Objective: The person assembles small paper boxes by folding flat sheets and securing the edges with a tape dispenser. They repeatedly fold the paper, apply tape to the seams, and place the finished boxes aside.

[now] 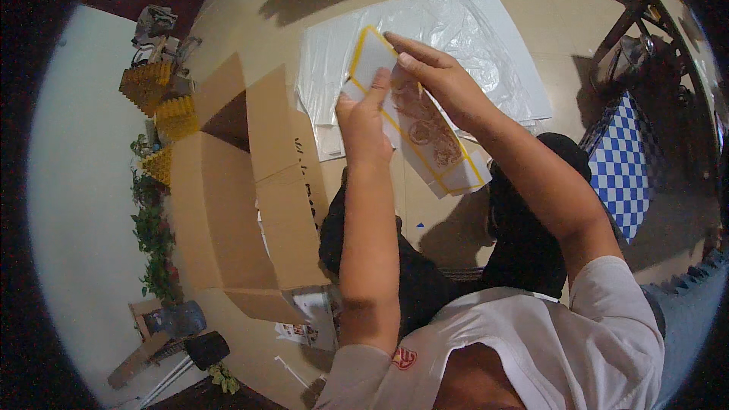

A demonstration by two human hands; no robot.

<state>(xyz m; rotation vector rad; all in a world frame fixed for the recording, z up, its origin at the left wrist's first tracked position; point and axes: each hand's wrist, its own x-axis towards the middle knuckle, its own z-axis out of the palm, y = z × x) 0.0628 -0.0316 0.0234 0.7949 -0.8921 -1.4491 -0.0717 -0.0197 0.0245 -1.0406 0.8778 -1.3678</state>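
White flat carton [416,118] w/ yellow edging, brown print, held tilted above floor.

The tan tiled floor [531,23] carries a spread sheet of clear plastic [471,38] over flat white boards, a large open cardboard box [235,205] to the left, and a blue-and-white checked cloth [626,167] at right.
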